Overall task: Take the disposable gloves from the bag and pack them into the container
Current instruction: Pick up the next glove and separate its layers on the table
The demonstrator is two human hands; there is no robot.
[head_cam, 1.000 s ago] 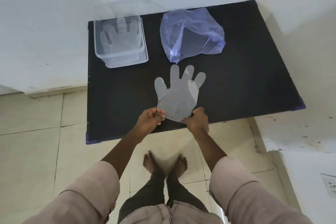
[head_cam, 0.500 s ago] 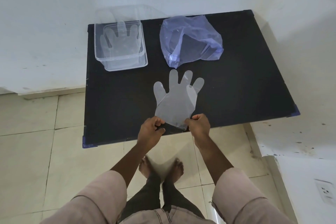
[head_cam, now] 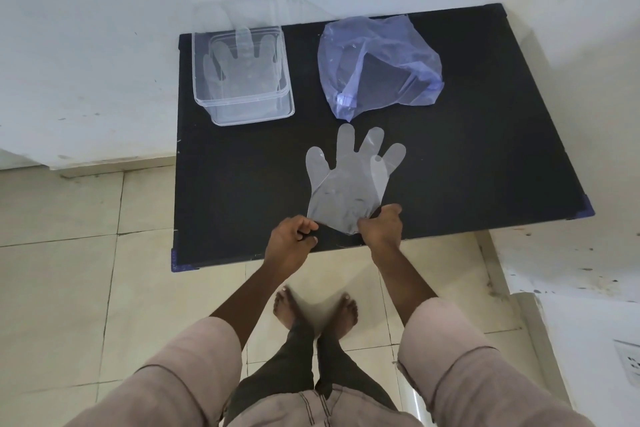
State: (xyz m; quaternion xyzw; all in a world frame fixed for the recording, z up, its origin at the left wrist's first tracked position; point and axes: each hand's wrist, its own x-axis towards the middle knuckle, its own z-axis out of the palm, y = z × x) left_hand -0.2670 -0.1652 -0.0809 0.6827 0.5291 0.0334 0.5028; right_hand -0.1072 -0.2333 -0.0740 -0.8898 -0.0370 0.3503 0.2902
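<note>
Head view: my left hand [head_cam: 293, 238] and right hand [head_cam: 382, 226] each pinch a cuff corner of a clear glove [head_cam: 346, 180] lying flat on the black surface [head_cam: 485, 149]. Another glove rests in the clear container [head_cam: 242, 76], with the bluish bag [head_cam: 377, 62] beside it. No writing is readable.

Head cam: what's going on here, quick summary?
A person is packing clear disposable gloves. Both hands, left hand and right hand, pinch the cuff of one glove lying flat on the black table, fingers pointing away. The clear container at the far left already holds at least one glove. The bluish plastic bag lies crumpled at the far middle.
</note>
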